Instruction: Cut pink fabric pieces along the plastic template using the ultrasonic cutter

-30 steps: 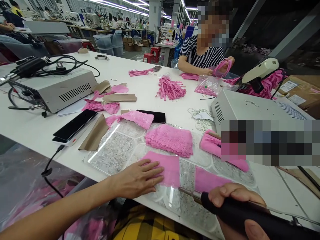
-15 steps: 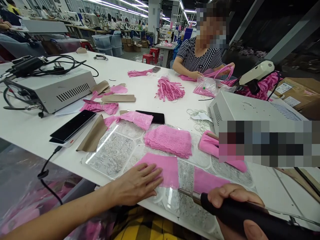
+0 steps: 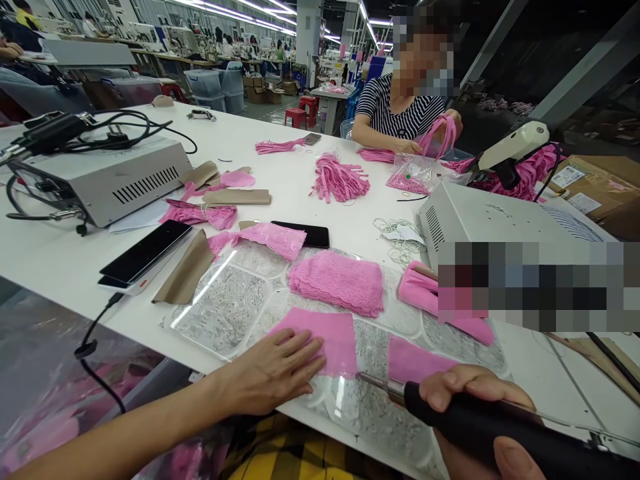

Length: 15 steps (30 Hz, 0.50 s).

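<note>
My left hand (image 3: 280, 370) lies flat, fingers spread, on a piece of pink fabric (image 3: 337, 343) on the clear patterned mat (image 3: 230, 303). My right hand (image 3: 480, 407) is wrapped round the black handle of a pen-like tool (image 3: 450, 413) with a thin metal tip. That tip points left and sits at the fabric's lower right corner; whether it touches the cloth I cannot tell. Just above the tool lies a second pink fabric piece (image 3: 417, 357). Beyond my left hand is a stack of scalloped pink lace pieces (image 3: 337, 281).
Grey control boxes (image 3: 107, 177) stand left and right (image 3: 490, 213). Phones (image 3: 303, 235), brown card strips (image 3: 185, 267) and a pink strap bundle (image 3: 340, 177) lie about. Across the table a co-worker (image 3: 400, 120) handles pink straps. A cable (image 3: 93, 340) hangs over the left edge.
The tool in my right hand has shifted slightly right and up. My left hand stays on the fabric. Across the table, the co-worker's hands have moved with the looped pink straps.
</note>
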Each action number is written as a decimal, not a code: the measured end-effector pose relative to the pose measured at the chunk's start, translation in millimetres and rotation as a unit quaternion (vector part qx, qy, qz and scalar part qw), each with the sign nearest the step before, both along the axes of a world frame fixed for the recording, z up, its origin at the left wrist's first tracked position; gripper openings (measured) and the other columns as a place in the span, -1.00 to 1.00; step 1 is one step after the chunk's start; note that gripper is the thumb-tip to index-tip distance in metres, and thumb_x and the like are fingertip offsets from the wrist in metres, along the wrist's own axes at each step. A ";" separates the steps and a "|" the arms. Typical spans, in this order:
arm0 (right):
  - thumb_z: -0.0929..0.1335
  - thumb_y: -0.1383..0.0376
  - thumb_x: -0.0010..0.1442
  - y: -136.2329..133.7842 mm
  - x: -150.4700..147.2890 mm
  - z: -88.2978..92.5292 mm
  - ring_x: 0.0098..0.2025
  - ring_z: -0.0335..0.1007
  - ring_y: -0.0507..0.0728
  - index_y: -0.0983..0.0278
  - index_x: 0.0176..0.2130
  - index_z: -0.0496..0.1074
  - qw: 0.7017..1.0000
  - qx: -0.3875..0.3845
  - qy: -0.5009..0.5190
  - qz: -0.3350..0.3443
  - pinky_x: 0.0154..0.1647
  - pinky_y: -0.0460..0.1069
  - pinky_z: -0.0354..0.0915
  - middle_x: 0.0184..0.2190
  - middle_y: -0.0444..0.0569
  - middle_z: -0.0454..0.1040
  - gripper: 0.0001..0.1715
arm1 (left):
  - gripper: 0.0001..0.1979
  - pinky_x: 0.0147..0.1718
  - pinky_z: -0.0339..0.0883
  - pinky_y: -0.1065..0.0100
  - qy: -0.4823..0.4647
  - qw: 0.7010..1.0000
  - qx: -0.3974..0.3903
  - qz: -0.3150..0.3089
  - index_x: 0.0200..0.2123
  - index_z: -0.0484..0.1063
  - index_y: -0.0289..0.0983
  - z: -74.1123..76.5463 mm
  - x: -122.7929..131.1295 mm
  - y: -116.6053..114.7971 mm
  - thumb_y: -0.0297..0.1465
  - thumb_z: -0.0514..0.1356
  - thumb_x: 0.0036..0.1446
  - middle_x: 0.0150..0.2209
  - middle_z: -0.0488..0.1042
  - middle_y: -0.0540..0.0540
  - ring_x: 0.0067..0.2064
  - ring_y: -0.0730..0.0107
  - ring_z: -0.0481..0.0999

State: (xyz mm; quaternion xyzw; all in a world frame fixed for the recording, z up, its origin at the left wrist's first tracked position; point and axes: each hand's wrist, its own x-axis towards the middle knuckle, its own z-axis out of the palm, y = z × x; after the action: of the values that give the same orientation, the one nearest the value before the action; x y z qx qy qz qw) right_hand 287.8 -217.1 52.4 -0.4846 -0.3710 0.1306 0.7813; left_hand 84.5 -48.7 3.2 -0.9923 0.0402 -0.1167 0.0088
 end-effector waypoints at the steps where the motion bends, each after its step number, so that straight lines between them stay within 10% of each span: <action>1: 0.35 0.13 0.12 0.1 0.5 -1.3 -0.48 0.34 0.07 0.26 -0.26 0.44 1.000 0.001 0.002 0.002 -0.49 0.01 0.38 -0.43 -0.06 0.36 -0.75 | -0.60 0.09 0.23 0.12 -0.002 1.000 -0.001 0.000 0.17 0.33 -0.35 0.3 0.0 -0.1 -0.27 -0.03 0.42 0.18 0.39 -0.24 0.16 0.05 0.38; 15: 0.34 0.16 0.13 4.2 0.1 -3.3 -0.48 0.37 0.06 0.27 -0.28 0.44 1.000 0.000 -0.007 0.010 -0.46 0.01 0.41 -0.45 -0.07 0.39 -0.78 | -0.60 0.12 0.21 0.13 0.002 1.000 -0.002 0.003 0.18 0.33 -0.36 1.0 -1.5 -0.6 -0.28 -0.05 0.43 0.18 0.39 -0.25 0.18 0.07 0.38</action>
State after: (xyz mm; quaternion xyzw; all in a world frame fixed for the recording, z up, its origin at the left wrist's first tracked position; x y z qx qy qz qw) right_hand 287.9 -212.9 49.1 -0.4818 -0.3813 0.1355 0.7773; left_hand 83.0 -49.3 4.1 -0.9927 0.0373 -0.1143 0.0073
